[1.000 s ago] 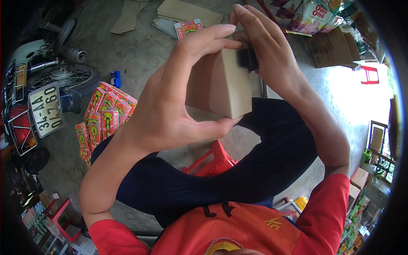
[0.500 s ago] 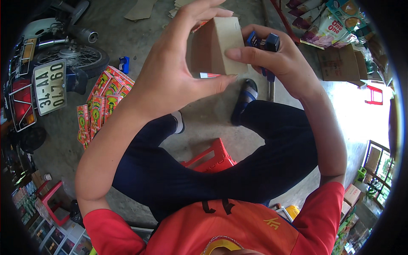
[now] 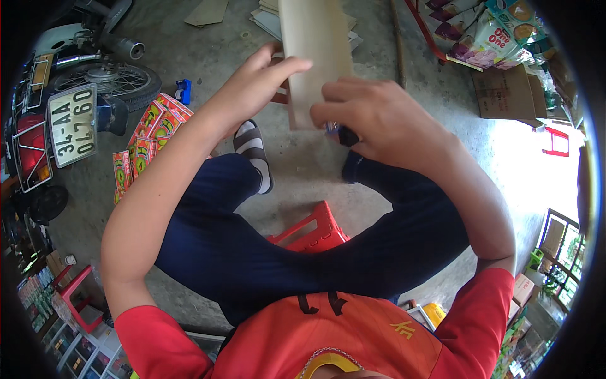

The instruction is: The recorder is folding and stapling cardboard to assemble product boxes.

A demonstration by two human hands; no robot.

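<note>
A pale brown folded cardboard box [image 3: 319, 50] is held up in front of me, its long plain side facing up and its far end cut off by the top edge of the view. My left hand [image 3: 255, 88] grips its left side, thumb lying over the edge. At the box's near right corner my right hand [image 3: 379, 114] is curled around a blue and black stapler [image 3: 347, 135], most of which the fingers hide. Whether the stapler touches the cardboard cannot be made out.
Red and green printed packets [image 3: 145, 142] lie on the floor at left, near a small blue object [image 3: 183, 91] and a parked motorbike [image 3: 95, 82]. Flat cardboard pieces [image 3: 207, 12] lie farther off. Between my legs is a red plastic stool [image 3: 312, 230]; a carton [image 3: 505, 95] stands right.
The box has turned, and its long side now faces up. My left hand has moved lower and closed on its edge. My right hand, with the stapler, has shifted left and down.
</note>
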